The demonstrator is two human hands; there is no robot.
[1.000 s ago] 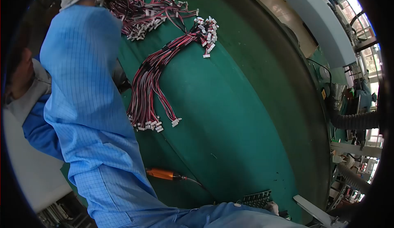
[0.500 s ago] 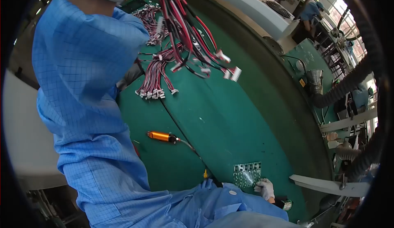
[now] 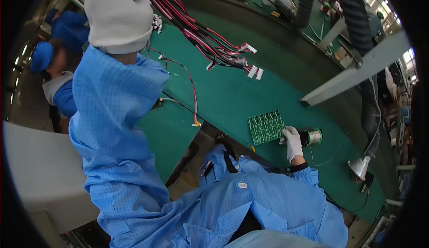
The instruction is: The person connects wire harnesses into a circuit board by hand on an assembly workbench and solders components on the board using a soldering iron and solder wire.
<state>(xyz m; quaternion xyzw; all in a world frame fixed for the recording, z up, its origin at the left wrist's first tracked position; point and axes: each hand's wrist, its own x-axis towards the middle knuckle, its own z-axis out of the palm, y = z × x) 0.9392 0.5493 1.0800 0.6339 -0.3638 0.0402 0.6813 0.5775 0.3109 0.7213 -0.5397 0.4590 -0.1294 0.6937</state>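
Cable bundle (image 3: 196, 31) clamped in gloved left hand (image 3: 123, 13), upper left of the frame. Right of centre, green circuit board (image 3: 266, 127) held at its edge by gloved right hand (image 3: 292, 141), near spool (image 3: 314, 136).

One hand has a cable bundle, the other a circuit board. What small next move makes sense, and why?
Perhaps lower the left hand to lay the cable bundle on the green tabletop near the circuit board: the bundle's ends fan out loose, apparently above the tabletop, while the right hand grips the board's edge.
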